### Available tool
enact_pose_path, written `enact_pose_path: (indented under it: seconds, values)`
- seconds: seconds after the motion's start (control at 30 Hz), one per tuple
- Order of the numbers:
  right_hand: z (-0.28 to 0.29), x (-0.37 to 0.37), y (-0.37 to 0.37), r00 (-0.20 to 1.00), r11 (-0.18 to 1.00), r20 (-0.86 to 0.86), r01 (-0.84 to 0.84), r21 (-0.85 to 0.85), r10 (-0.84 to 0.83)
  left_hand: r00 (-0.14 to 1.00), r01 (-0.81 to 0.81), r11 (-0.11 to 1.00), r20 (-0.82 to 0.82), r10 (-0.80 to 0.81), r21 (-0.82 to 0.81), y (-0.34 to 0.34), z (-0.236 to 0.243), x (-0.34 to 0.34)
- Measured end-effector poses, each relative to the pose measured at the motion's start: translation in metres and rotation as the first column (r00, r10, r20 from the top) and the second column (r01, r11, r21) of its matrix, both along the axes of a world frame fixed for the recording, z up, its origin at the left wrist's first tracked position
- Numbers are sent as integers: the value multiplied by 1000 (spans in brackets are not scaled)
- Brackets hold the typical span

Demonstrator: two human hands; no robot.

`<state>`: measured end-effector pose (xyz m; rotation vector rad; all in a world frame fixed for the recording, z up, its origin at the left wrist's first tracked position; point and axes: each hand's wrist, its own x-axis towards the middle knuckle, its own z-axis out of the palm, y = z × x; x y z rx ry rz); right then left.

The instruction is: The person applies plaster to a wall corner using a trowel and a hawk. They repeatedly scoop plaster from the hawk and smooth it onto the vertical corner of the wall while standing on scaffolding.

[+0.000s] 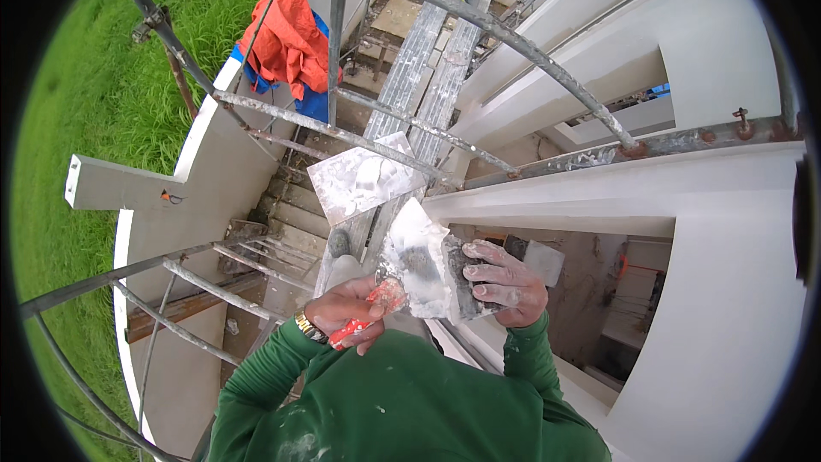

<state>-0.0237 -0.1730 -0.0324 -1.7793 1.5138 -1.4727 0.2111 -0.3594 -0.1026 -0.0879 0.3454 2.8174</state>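
Observation:
My left hand, with a gold watch at the wrist, is closed around the red handle of a scraper that looks like a putty knife. White paste smears the handle, and the blade can hardly be told from the paste in front of it. My right hand, its fingers dusted white, grips the right edge of a dark flat board. Thick white putty covers the left part of that board. Beyond it, a square white-smeared board lies on the scaffold planks with more putty on top.
Metal scaffold tubes cross around me. Long planks run away ahead, with a grey shoe on them. Orange cloth over blue sheeting drapes the low wall at left, grass beyond. At right, a white wall frames a deep opening.

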Motion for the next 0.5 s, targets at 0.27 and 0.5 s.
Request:
enact_pose_path:
  seconds: [0.27, 0.5]
  values:
    - [-33, 1, 76, 503, 500, 97, 783, 369, -859, 982, 98, 695, -44, -183, -712, -11, 30, -73]
    - [-72, 90, 97, -204, 357, 947, 889, 285, -248, 759, -487, -95, -367, -538, -868, 30, 28, -171]
